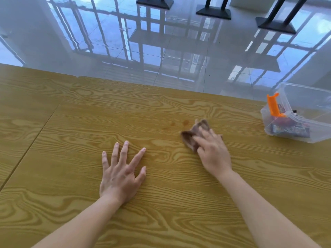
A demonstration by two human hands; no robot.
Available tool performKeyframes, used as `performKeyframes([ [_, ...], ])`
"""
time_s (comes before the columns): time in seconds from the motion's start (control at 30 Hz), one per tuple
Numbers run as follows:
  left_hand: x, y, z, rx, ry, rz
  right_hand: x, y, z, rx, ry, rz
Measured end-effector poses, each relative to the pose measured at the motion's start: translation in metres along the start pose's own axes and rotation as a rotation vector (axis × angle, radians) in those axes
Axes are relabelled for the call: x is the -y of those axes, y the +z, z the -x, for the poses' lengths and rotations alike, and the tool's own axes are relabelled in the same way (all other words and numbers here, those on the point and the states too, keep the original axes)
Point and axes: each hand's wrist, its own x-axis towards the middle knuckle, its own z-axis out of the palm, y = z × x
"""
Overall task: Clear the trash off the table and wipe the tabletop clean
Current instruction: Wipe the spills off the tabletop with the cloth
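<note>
The wiping step looks underway: the right hand [213,149] presses a crumpled brown cloth [194,134] onto the table [71,113], just beside faint brown stains [179,123] toward the far edge. The left hand [120,173] lies flat, fingers spread, holding nothing. Trash sits inside a clear bin [302,115] at the right edge. Next, I'd judge, the cloth must sweep across those stains.

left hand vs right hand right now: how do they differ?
The left hand lies flat on the table with fingers spread and holds nothing; the right hand presses a brown cloth under its fingers. The left hand sits nearer the person; the right hand reaches further out, next to the brownish stains and closer to the clear plastic bin. Both are bare and palm down on the tabletop.
</note>
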Motion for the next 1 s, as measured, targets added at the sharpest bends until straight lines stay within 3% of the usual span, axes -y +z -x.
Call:
performKeyframes([
  [0.07, -0.001, -0.001, 0.000, -0.001, -0.004, 0.002, -0.006, 0.007, 0.060, -0.002, -0.171, 0.005],
  [0.13, -0.001, -0.001, -0.001, 0.006, 0.001, 0.004, -0.023, 0.005, 0.088, 0.033, -0.221, 0.001],
  [0.33, -0.001, -0.001, -0.001, -0.003, 0.002, 0.014, -0.010, -0.014, -0.023, -0.028, 0.257, 0.019],
  [0.43, -0.001, 0.000, 0.000, -0.006, 0.007, 0.013, 0.020, 0.005, -0.016, 0.009, 0.041, 0.054],
  [0.5, 0.000, 0.001, 0.000, -0.011, 0.006, 0.001, 0.023, 0.017, 0.031, 0.028, -0.192, 0.068],
  [0.57, 0.000, 0.002, -0.001, -0.013, 0.007, -0.007, 0.009, 0.017, 0.066, 0.069, -0.306, 0.029],
  [0.63, 0.000, 0.003, -0.002, -0.011, 0.012, -0.008, -0.011, 0.008, 0.056, 0.087, -0.256, 0.012],
  [0.8, 0.001, 0.004, -0.001, -0.018, 0.011, -0.011, 0.018, -0.003, -0.057, 0.000, 0.154, -0.045],
  [0.9, 0.001, 0.003, -0.002, -0.008, 0.009, -0.009, 0.031, 0.004, -0.061, 0.028, 0.075, -0.041],
  [1.0, 0.000, 0.002, -0.001, -0.011, 0.010, -0.002, 0.016, 0.014, 0.021, 0.026, -0.160, 0.017],
])
